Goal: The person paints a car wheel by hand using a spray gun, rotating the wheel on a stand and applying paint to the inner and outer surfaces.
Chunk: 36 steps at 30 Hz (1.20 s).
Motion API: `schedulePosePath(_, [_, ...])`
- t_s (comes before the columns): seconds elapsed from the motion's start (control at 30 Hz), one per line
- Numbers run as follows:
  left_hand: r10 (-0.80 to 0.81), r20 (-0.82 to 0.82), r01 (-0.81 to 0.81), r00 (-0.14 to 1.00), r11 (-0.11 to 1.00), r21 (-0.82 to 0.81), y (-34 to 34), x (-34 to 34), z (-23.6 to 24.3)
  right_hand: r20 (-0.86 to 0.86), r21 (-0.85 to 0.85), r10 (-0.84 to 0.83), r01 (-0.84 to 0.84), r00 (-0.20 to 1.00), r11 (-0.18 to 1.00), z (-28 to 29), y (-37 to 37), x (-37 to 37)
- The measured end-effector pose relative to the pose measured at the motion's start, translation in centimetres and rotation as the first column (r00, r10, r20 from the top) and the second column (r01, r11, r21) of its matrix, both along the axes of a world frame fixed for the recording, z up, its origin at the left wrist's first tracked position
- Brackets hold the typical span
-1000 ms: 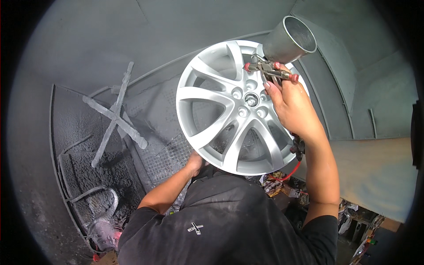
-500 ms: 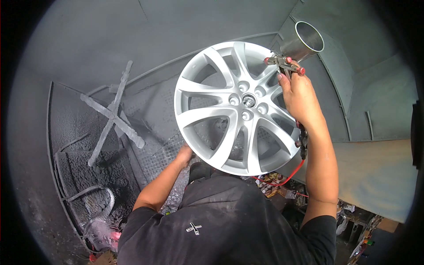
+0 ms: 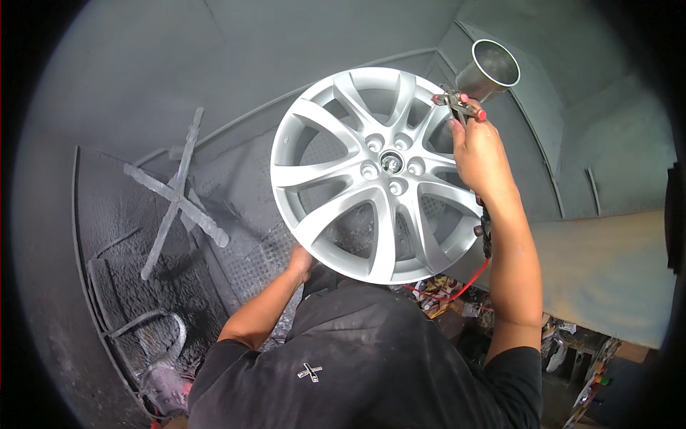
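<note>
Head: spray gun (image 3: 459, 106) near wheel (image 3: 391, 163)

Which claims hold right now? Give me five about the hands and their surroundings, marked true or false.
The bare right hand grips a metal spray gun with a round silvery cup. True.
The bare left hand grips that cup. False: the left hand is partly hidden behind the round silver spoked wheel.
A thin red hose curves past the wheel's lower right edge. True.
A grey cross-shaped frame is right of the wheel. False: the frame is left.
The spray gun is near the wheel's upper right edge. True.
</note>
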<state>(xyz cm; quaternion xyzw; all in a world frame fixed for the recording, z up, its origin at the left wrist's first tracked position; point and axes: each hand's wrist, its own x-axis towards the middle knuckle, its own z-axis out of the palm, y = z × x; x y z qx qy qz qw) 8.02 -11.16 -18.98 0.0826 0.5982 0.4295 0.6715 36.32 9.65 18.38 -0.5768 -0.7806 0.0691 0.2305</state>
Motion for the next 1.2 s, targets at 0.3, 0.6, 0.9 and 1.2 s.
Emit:
schedulePosePath(0.3, [-0.249,-0.054,0.247,0.967,0.968,-0.054,-1.6,2.7,4.2,-0.265,-0.35,0.124,-0.215,0.956,0.912,3.0,-1.7,-2.5])
schedulePosePath(0.6, [-0.939,-0.266,0.976,0.219,0.213,0.05,-3.0,1.2,3.0,-0.053,-0.081,0.139,-0.143,0.989,0.986,1.7,0.4,-3.1])
schedulePosePath(0.9, [-0.944,-0.262,0.976,0.2,0.215,-0.028,-2.9,-0.9,0.8,0.022,-0.074,0.034,-0.032,0.999,0.997,1.5,-0.4,-1.7])
schedulePosePath(1.2, [-0.634,-0.581,0.774,0.511,0.633,-0.009,4.9,-7.6,-2.7,-0.043,-0.062,0.04,-0.042,0.998,0.997,1.6,2.1,-0.8])
